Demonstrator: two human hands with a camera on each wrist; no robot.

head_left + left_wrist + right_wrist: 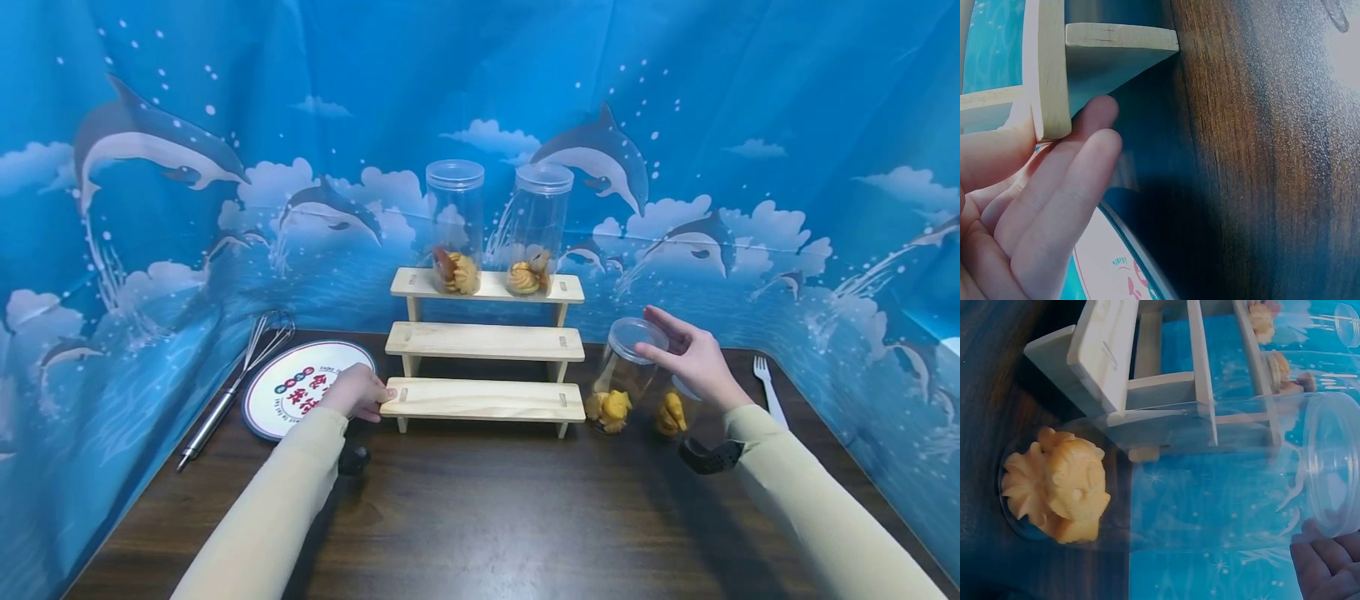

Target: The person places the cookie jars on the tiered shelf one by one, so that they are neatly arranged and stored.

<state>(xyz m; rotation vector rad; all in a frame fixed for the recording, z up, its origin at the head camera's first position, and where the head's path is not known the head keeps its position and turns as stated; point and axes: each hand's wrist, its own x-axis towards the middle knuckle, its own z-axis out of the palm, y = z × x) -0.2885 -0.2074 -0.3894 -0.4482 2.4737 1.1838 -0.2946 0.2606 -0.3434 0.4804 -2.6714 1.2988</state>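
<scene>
My left hand (pixel 358 392) pinches the left end of the lowest step of a three-step wooden display rack (pixel 483 398), thumb on top and fingers underneath. At the rack's right side stands a clear lidded jar (pixel 626 367) with golden cookies (pixel 1075 484) at its bottom. My right hand (pixel 693 358) holds this jar by its lid (pixel 1334 465), thumb in front and fingers behind. A second clear jar (pixel 678 408) with a cookie in it is partly hidden behind the right hand. Two more cookie jars, one left (pixel 455 225) and one right (pixel 538 229), stand on the top step.
A whisk (pixel 232 387) and a white oval plate with red lettering (pixel 281 387) lie on the dark wooden table (pixel 480 517) at left. At far right lies a white fork (pixel 768 392). A blue dolphin-print curtain (pixel 375 100) closes off the back and sides.
</scene>
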